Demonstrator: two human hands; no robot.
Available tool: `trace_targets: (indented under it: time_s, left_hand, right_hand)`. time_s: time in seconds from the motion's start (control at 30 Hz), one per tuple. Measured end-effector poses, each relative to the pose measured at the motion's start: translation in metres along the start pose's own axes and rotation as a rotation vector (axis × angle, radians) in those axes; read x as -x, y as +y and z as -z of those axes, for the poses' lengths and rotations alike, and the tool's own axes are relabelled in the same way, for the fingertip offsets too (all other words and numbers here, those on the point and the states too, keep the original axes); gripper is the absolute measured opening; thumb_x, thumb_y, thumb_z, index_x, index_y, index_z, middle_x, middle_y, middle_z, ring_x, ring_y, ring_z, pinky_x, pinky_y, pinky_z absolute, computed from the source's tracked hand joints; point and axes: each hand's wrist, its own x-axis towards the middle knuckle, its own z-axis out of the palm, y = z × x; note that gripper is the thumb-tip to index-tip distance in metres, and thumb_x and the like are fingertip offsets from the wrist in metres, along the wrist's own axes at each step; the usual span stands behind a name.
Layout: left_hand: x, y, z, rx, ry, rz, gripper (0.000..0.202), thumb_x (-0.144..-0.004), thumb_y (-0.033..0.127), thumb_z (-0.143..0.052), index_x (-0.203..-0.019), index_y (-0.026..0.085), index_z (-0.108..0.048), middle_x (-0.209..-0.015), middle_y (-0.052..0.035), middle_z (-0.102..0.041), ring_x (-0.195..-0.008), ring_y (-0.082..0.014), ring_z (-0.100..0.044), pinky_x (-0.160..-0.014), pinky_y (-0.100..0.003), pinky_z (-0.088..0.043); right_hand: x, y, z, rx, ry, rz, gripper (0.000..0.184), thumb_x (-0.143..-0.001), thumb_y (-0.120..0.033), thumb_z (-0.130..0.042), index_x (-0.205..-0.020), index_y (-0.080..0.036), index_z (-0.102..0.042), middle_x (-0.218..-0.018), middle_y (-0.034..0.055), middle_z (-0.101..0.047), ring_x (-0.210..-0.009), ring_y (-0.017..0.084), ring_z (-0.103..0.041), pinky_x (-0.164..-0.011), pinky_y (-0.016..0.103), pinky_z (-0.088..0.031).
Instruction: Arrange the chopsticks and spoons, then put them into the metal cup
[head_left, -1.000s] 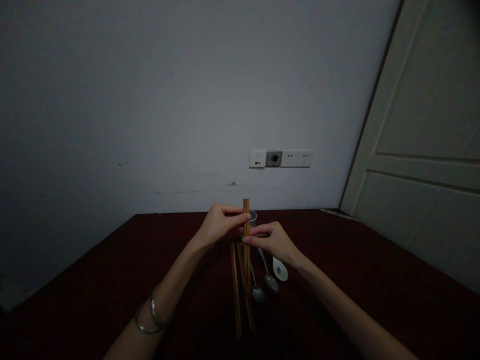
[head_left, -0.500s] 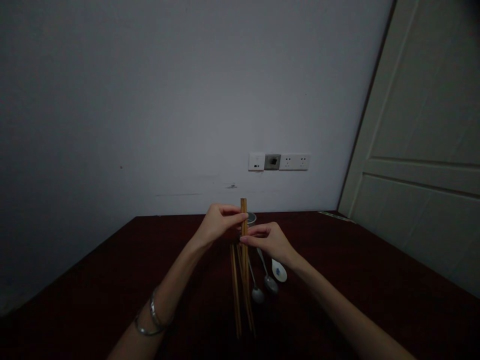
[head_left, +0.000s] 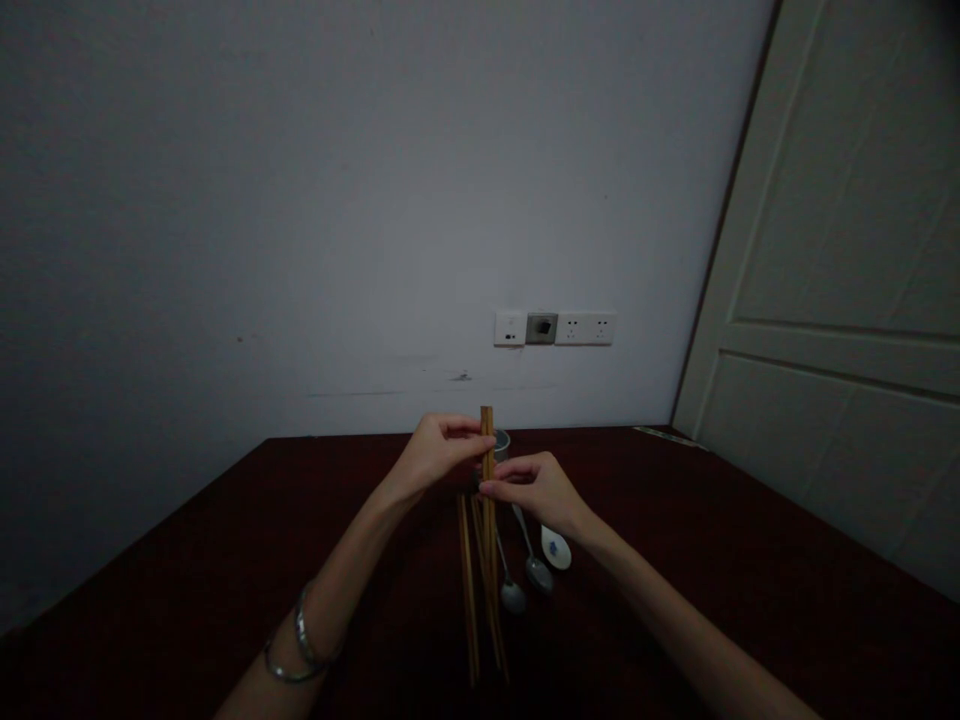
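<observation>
Both my hands pinch one upright pair of wooden chopsticks [head_left: 487,510] in the middle of the head view. My left hand [head_left: 444,447] grips near the top end, thumb in front. Slightly lower, my right hand [head_left: 538,490] holds the same pair between thumb and fingers. More chopsticks [head_left: 469,590] lie on the table beneath, partly hidden by the held pair. To their right are a small metal spoon [head_left: 513,597], a larger metal spoon [head_left: 539,575] and a white spoon with a blue mark [head_left: 556,549]. Behind my hands stands a cup [head_left: 502,441], mostly hidden.
The dark red table [head_left: 300,520] reaches back to a pale wall [head_left: 337,220]. Wall sockets [head_left: 585,328] sit above its far edge. A pale panelled door [head_left: 847,300] is at the right. A thin patterned strip [head_left: 670,438] lies near the back right corner.
The view has shifted slightly, so the wall and table sit a little lower. Both hands keep their hold on the chopsticks, almost unmoved.
</observation>
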Motion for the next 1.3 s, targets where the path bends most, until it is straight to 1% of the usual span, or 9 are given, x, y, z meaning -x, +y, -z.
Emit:
trace_targets:
  time_s: [0.37, 0.47, 0.6, 0.7, 0.83, 1.07, 1.17, 1.23, 1.3]
  left_hand:
    - [0.002, 0.0, 0.002, -0.035, -0.073, -0.032, 0.026, -0.066, 0.032, -0.063, -0.08, 0.01, -0.067, -0.073, -0.0076, -0.064, -0.058, -0.0099, -0.054, -0.056, -0.024, -0.043]
    - [0.001, -0.001, 0.002, -0.047, -0.099, -0.067, 0.025, -0.066, 0.031, -0.063, -0.079, 0.01, -0.067, -0.075, -0.0077, -0.065, -0.061, -0.0112, -0.055, -0.06, -0.025, -0.044]
    - [0.002, 0.0, 0.002, -0.087, -0.058, -0.092, 0.024, -0.065, 0.029, -0.064, -0.079, 0.011, -0.067, -0.08, -0.0081, -0.067, -0.07, -0.0148, -0.059, -0.068, -0.028, -0.047]
    - [0.002, 0.002, 0.002, -0.118, -0.041, -0.108, 0.022, -0.066, 0.029, -0.063, -0.078, 0.011, -0.067, -0.081, -0.0082, -0.067, -0.073, -0.0159, -0.06, -0.071, -0.029, -0.047]
    - [0.003, 0.004, 0.002, -0.158, -0.031, -0.118, 0.021, -0.067, 0.029, -0.062, -0.077, 0.012, -0.067, -0.08, -0.0076, -0.067, -0.074, -0.0166, -0.06, -0.071, -0.029, -0.047]
    - [0.005, 0.006, 0.003, -0.179, -0.056, -0.171, 0.023, -0.069, 0.029, -0.06, -0.081, 0.011, -0.068, -0.081, -0.0082, -0.067, -0.073, -0.0158, -0.06, -0.069, -0.027, -0.046]
    - [0.005, 0.005, 0.003, -0.173, -0.055, -0.159, 0.023, -0.069, 0.029, -0.06, -0.081, 0.011, -0.068, -0.08, -0.0082, -0.067, -0.072, -0.0153, -0.06, -0.068, -0.027, -0.046]
    - [0.005, 0.005, 0.003, -0.169, -0.05, -0.136, 0.023, -0.069, 0.029, -0.06, -0.081, 0.012, -0.068, -0.08, -0.0083, -0.067, -0.072, -0.0154, -0.06, -0.068, -0.028, -0.046]
    - [0.006, 0.006, 0.003, -0.159, -0.049, -0.13, 0.023, -0.068, 0.028, -0.061, -0.083, 0.012, -0.068, -0.082, -0.0086, -0.067, -0.074, -0.0157, -0.06, -0.07, -0.029, -0.047]
  right_hand:
    - [0.003, -0.002, 0.001, -0.033, -0.018, -0.023, 0.025, -0.059, -0.037, -0.07, -0.068, -0.013, -0.069, -0.07, 0.0046, -0.068, -0.065, 0.015, -0.06, -0.065, 0.029, -0.046]
    - [0.004, -0.003, 0.001, -0.004, -0.024, -0.021, 0.026, -0.059, -0.038, -0.069, -0.068, -0.013, -0.069, -0.069, 0.0043, -0.067, -0.064, 0.015, -0.06, -0.064, 0.029, -0.046]
    - [0.003, 0.0, 0.002, 0.024, -0.029, -0.021, 0.029, -0.06, -0.04, -0.069, -0.07, -0.013, -0.069, -0.068, 0.004, -0.067, -0.063, 0.015, -0.059, -0.062, 0.028, -0.046]
    - [0.002, 0.0, 0.002, 0.061, -0.007, 0.02, 0.027, -0.062, -0.04, -0.067, -0.071, -0.014, -0.069, -0.068, 0.0033, -0.066, -0.063, 0.014, -0.059, -0.061, 0.027, -0.045]
    - [0.003, -0.003, 0.002, 0.13, 0.012, 0.083, 0.025, -0.065, -0.039, -0.065, -0.072, -0.015, -0.069, -0.07, 0.0029, -0.066, -0.065, 0.015, -0.058, -0.063, 0.027, -0.045]
    - [0.002, -0.003, 0.003, 0.111, -0.015, 0.083, 0.025, -0.065, -0.037, -0.066, -0.074, -0.014, -0.068, -0.073, 0.0038, -0.066, -0.068, 0.015, -0.059, -0.066, 0.029, -0.046]
    - [0.003, -0.009, 0.008, 0.103, -0.042, 0.098, 0.027, -0.063, -0.036, -0.068, -0.079, -0.014, -0.068, -0.078, 0.005, -0.067, -0.073, 0.017, -0.061, -0.069, 0.031, -0.047]
    - [0.005, -0.018, 0.015, 0.12, -0.006, 0.118, 0.03, -0.063, -0.036, -0.067, -0.084, -0.016, -0.067, -0.082, 0.0053, -0.068, -0.076, 0.018, -0.061, -0.072, 0.033, -0.048]
    - [0.007, -0.03, 0.023, 0.16, 0.104, 0.16, 0.028, -0.067, -0.037, -0.063, -0.087, -0.018, -0.067, -0.085, 0.0057, -0.068, -0.079, 0.018, -0.062, -0.075, 0.034, -0.048]
